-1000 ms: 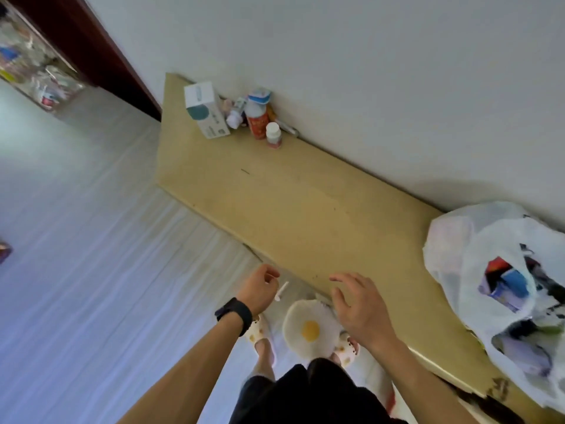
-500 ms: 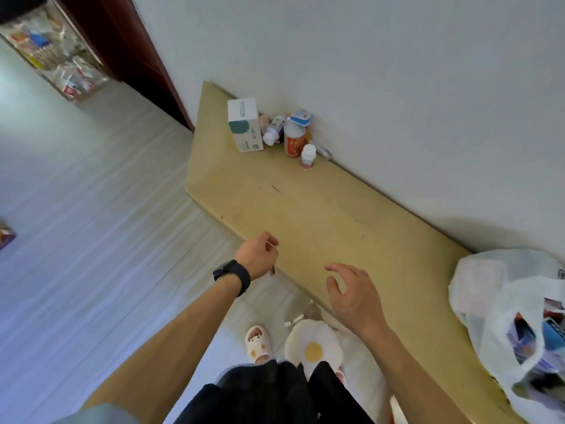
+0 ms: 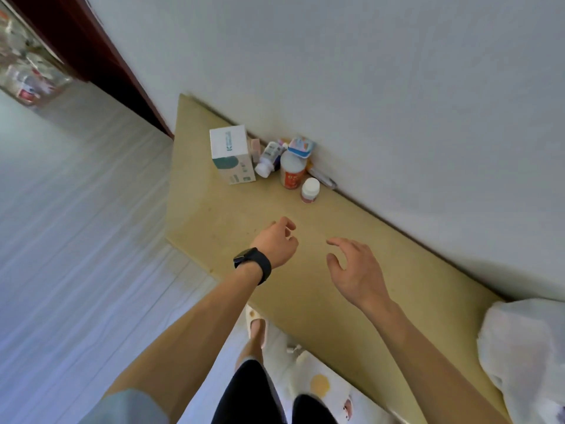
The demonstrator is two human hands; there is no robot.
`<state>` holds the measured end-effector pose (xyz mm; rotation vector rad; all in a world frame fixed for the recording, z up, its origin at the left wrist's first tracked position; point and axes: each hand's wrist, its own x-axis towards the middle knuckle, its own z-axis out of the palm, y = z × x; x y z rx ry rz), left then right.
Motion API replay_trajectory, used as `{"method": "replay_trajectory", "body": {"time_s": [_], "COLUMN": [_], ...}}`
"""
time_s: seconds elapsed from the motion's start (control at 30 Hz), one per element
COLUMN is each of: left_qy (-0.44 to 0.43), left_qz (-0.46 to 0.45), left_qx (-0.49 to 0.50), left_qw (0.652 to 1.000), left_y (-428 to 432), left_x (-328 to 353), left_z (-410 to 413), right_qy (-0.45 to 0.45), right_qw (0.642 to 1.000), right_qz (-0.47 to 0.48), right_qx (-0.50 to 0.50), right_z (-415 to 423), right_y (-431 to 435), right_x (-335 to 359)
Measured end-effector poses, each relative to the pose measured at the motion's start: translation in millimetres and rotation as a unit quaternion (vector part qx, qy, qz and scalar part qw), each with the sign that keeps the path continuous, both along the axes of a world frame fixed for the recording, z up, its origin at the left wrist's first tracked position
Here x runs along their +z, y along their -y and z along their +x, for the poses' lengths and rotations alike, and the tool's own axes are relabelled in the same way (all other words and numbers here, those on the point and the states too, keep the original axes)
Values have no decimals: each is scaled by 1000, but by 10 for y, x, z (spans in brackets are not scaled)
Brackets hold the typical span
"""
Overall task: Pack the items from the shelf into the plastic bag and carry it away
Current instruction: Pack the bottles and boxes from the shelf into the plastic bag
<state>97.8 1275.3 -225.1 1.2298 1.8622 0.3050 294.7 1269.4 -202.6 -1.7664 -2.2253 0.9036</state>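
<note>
Box [image 3: 232, 154], 3 bottles [image 3: 293, 172]: on shelf [image 3: 214, 215], beyond both hands. Left hand [image 3: 276, 243] loosely curled, right hand [image 3: 356, 267] spread; both empty.

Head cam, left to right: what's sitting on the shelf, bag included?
white-and-teal box → tipped white bottle → red-label bottle → small white-capped bottle → plastic bag. The blue-white pack is left out because it overlaps the red-label bottle.
</note>
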Motion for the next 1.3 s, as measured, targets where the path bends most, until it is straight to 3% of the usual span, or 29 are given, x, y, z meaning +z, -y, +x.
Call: {"method": "replay_trajectory", "body": {"time_s": [0.1,0.27,0.43,0.57,0.77,0.93,1.17,1.3], "left_qy": [-15,-73,-114,-107,-136,-89,51,95], "left_qz": [11,122,58,41,52,10,34,50], "left_qx": [16,50,-20,-49,-25,-16,-26,-36], "left_qw": [1000,989,992,992,989,996,998,994], "left_y": [-483,-1179,-1640,-1700,-1266,-524,479,1048], "left_x": [-30,6,-59,-208,-204,18,452,771], "left_z": [-245,-470,-433,-351,-380,-60,1307,2318], "right_qy": [6,57,124,107,0,-134,-294,-323], "right_qw": [999,993,986,989,971,921,846,840], "right_qz": [-21,-75,-107,-92,-160,-180,-128,-131], "right_qx": [-36,-69,-29,-40,-176,-318,-426,-415], "right_z": [-332,-791,-955,-838,-267,469,1797,2707], "right_y": [-510,-1179,-1430,-1250,-659,158,1383,1949], "right_x": [-127,-368,-643,-738,-611,-34,774,1060]}}
